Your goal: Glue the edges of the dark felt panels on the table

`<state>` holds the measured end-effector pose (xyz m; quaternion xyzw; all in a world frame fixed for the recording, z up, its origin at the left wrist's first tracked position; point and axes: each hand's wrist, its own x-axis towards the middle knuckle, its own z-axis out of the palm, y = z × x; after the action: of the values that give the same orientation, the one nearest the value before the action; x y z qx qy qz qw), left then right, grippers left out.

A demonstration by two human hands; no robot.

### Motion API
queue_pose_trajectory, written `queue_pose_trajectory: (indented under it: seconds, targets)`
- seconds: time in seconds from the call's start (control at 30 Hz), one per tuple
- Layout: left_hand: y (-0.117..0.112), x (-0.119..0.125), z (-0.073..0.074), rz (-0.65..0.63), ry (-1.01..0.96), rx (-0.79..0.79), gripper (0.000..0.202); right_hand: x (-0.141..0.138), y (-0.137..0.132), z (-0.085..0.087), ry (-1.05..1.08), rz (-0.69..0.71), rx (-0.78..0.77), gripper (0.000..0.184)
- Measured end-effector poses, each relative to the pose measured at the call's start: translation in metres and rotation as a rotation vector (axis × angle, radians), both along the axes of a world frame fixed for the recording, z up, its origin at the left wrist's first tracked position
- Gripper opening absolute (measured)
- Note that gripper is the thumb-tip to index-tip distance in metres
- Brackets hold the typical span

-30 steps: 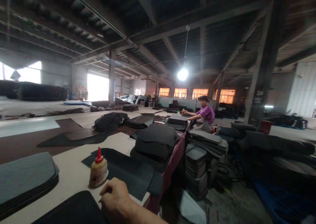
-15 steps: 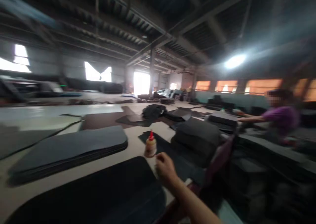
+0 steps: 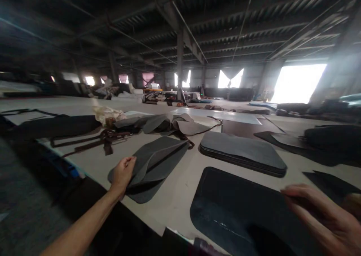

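Observation:
At the left, my left hand (image 3: 124,173) is closed with its fingers pinched at the near edge of a grey sheet (image 3: 158,154). That sheet is bowed upward, with other cut pieces of the same kind under it. Over the right side of a black panel (image 3: 222,203) with rounded corners, my right hand (image 3: 327,218) hovers with fingers bent and a gap between thumb and forefinger, nothing seen in it. A faint shiny line runs across the panel. Beside my right hand, a blurred tan shape (image 3: 352,203) is partly hidden and I cannot make it out.
A neat stack of dark grey panels (image 3: 242,150) lies behind the black panel. Brown strips (image 3: 104,139), loose grey sheets (image 3: 180,124) and a crumpled pale bag (image 3: 108,115) are farther back on the left. A dark heap (image 3: 335,139) sits at the right. The table edge (image 3: 141,218) runs diagonally below.
The view has swung left. The glue bottle and the co-worker no longer show clearly. My left hand has come into view at the grey sheets; my right hand's fist has loosened.

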<state>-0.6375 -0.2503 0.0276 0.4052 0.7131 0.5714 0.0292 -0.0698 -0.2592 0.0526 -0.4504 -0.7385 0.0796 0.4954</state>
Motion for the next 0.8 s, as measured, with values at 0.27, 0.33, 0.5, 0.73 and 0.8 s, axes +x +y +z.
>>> queue_pose_trajectory:
  seconds: [0.27,0.33,0.5,0.73,0.8]
  targets:
    - [-0.019,0.009,0.011,-0.167,0.154,0.062,0.057,-0.183,0.028,0.048,-0.197,0.510,-0.013,0.018]
    - [-0.019,0.011,0.010,-0.191,0.185,0.068,0.054,-0.224,0.031,0.051,-0.238,0.627,0.019,0.023]
    - [-0.021,0.018,0.011,-0.236,0.235,0.076,0.050,-0.308,0.042,0.056,-0.653,0.763,0.341,0.038]
    - [-0.014,0.010,0.020,-0.206,0.241,0.070,0.049,-0.355,0.063,0.023,-0.932,0.687,0.448,0.017]
    - [-0.005,-0.004,0.029,-0.140,0.231,0.087,0.050,-0.359,0.063,0.004,-1.008,0.731,0.387,0.018]
